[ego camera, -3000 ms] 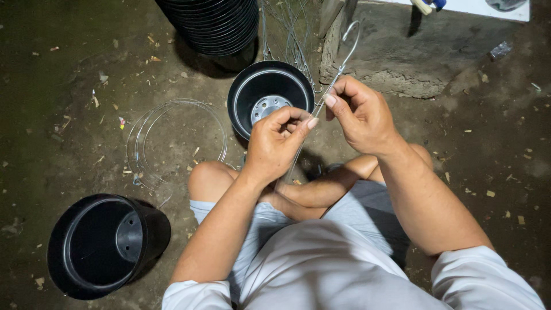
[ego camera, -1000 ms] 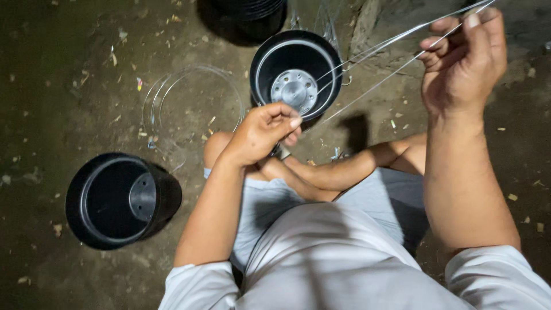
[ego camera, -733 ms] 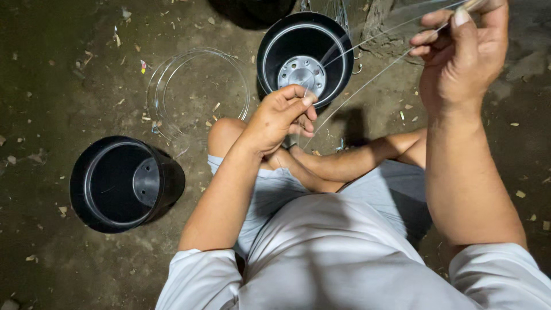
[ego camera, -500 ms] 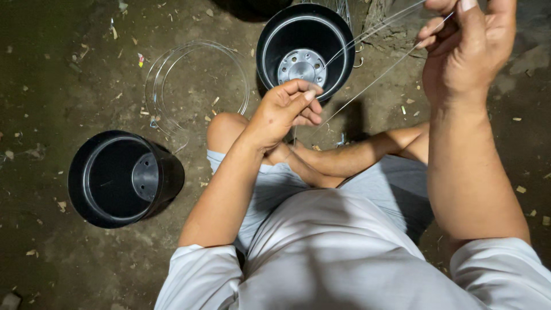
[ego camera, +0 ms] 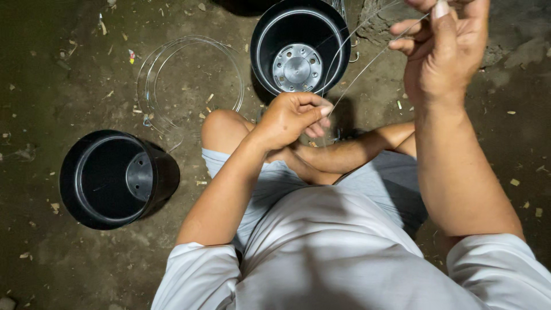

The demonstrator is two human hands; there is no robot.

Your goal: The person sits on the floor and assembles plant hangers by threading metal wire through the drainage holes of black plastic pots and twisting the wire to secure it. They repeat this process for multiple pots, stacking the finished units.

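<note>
I sit cross-legged on a dirt floor. My left hand [ego camera: 293,117] pinches the low end of a thin clear wire [ego camera: 367,60] just above my knee. My right hand [ego camera: 445,49] is raised at the upper right and grips the same wire between thumb and fingers, so the strands run taut between both hands. Behind the wire stands an upright black plastic pot [ego camera: 300,50] with a grey perforated bottom.
A second black pot [ego camera: 115,178] lies tilted on the ground at my left. A coil of clear wire [ego camera: 189,80] rests on the dirt between the two pots. Wood chips and debris are scattered over the ground. A rough concrete patch [ego camera: 516,40] is at the upper right.
My right hand has risen from beside the left hand up to the right, drawing the wire out taut. My left hand stays pinched low over the knee.
</note>
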